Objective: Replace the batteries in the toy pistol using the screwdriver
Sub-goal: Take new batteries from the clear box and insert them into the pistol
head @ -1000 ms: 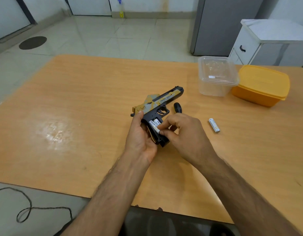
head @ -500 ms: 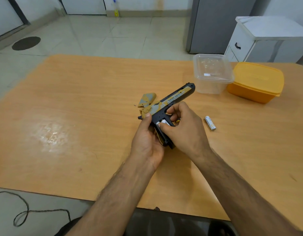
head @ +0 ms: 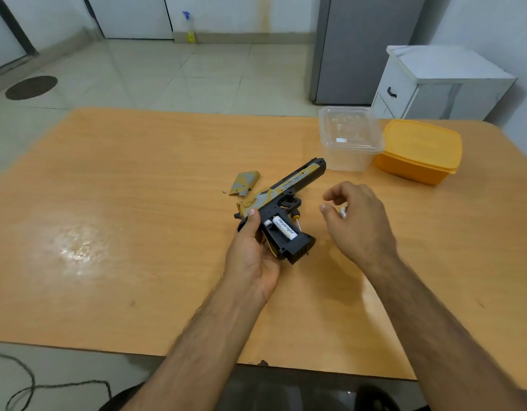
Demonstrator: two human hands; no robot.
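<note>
— Two tubs sit at the upper right of the wooden table (head: 137, 232), yes?

— Yes. An orange container (head: 419, 152) with its lid on, contents hidden, and touching its left side a clear plastic container (head: 349, 137), lidded too, showing only a small white label and some glints inside.

— And the toy pistol (head: 286, 203)?

— Centre of the frame, muzzle toward the clear tub. The left hand (head: 253, 250) curls round the back of its grip, thumb up on the frame. The grip's compartment lies uncovered with a white battery (head: 283, 228) seated in it.

— The cover?

— A tan and grey grip panel (head: 246, 186) lies on the table just left of the pistol.

— The other hand?

— The right hand (head: 357, 221) hovers right of the pistol, fingers loosely curled, gripping nothing I can see. A loose battery (head: 343, 212) peeks out by its fingers; touching or not, I cannot tell.

— The screwdriver (head: 296, 217)?

— Mostly hidden under the pistol, only a bit showing.
</note>
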